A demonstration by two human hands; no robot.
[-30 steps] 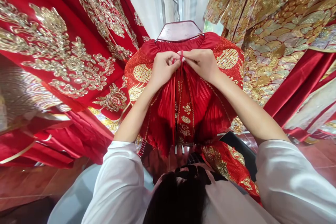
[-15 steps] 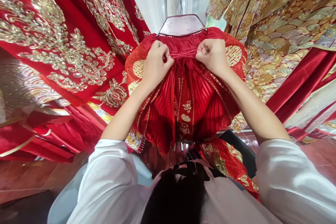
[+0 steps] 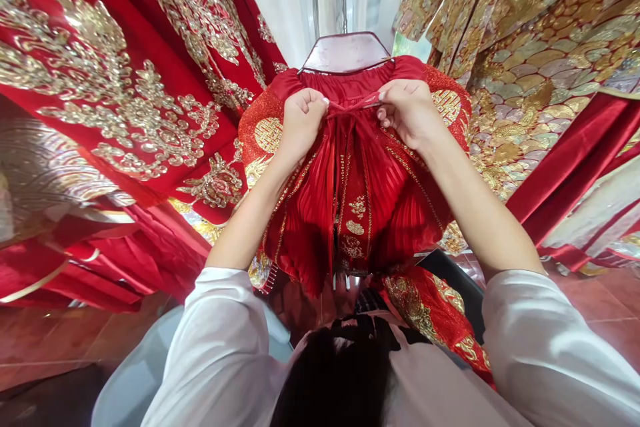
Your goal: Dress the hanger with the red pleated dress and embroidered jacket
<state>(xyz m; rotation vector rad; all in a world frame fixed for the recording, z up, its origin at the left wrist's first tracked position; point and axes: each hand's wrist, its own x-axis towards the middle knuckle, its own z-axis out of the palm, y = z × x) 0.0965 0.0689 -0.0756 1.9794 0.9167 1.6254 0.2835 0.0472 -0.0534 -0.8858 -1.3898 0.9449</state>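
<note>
- The red pleated skirt (image 3: pixel 313 213) hangs in the middle of the view on a hanger (image 3: pixel 345 53). Its gathered waistband is just under the hanger bar.
- A thin red cord (image 3: pixel 351 107) runs across the front of the waist, and it looks tight between the two hands.
- The left hand (image 3: pixel 300 119) is closed like a fist around the left end of the cord, with the fingers curled in and the knuckles pressed against the skirt.
- The right hand (image 3: pixel 407 110) pinches the right end of the cord between the thumb and the fingertips. The other fingers are bent and rest on the fabric.
- The two hands are apart, one on each side of the middle of the waist, both at the same height.
- A narrow panel with gold embroidery (image 3: pixel 353 213) goes down the centre of the skirt, below the cord.
- On each side of the waist there is a round gold medallion (image 3: pixel 268 135), partly hidden by the hands.
- A red robe with heavy gold embroidery (image 3: pixel 125 80) hangs on the left, close to the skirt.
- A gold garment with a scale pattern (image 3: pixel 530 47) hangs on the right.
- Both arms come out of white sleeves (image 3: pixel 225 347) at the bottom of the view.
- The floor (image 3: pixel 610 300) below is reddish-brown.
</note>
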